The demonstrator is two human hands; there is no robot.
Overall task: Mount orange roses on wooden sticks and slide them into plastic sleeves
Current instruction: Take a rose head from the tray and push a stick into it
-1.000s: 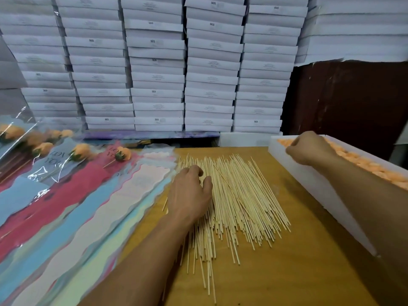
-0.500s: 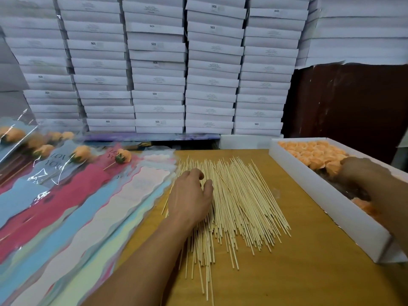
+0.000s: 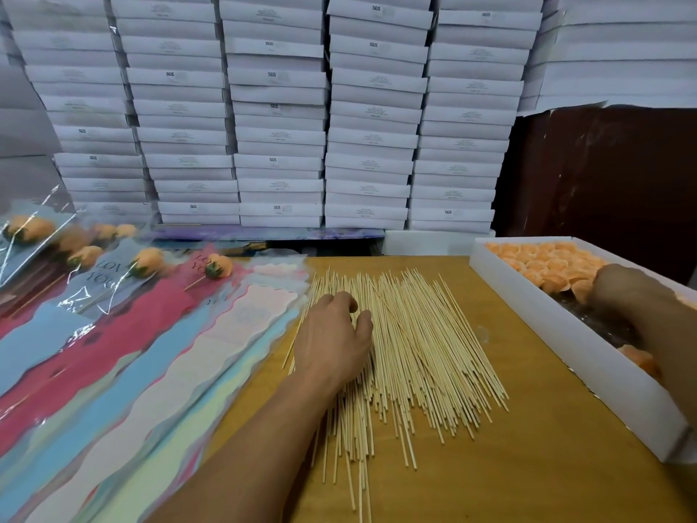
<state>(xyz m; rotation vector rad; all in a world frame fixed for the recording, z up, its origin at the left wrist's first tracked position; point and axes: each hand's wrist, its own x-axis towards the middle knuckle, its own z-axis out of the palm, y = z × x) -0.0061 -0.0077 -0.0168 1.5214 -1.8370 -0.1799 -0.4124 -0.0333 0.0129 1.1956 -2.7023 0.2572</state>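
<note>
Head view — left hand (image 3: 332, 341) on the wooden sticks (image 3: 407, 345), right hand (image 3: 622, 292) in the white box (image 3: 565, 334) of orange roses (image 3: 539, 262).

Sticks lie fanned on the table (image 3: 528, 466), long axes running near-to-far, directly under the left fingers, which curl down onto the pile — a pinch can't be confirmed. Roses sit touching the right hand's far side; its fingers are hidden, grip unclear. Filled plastic sleeves (image 3: 124, 334) lie just left of the sticks, nearer the left hand.
</note>
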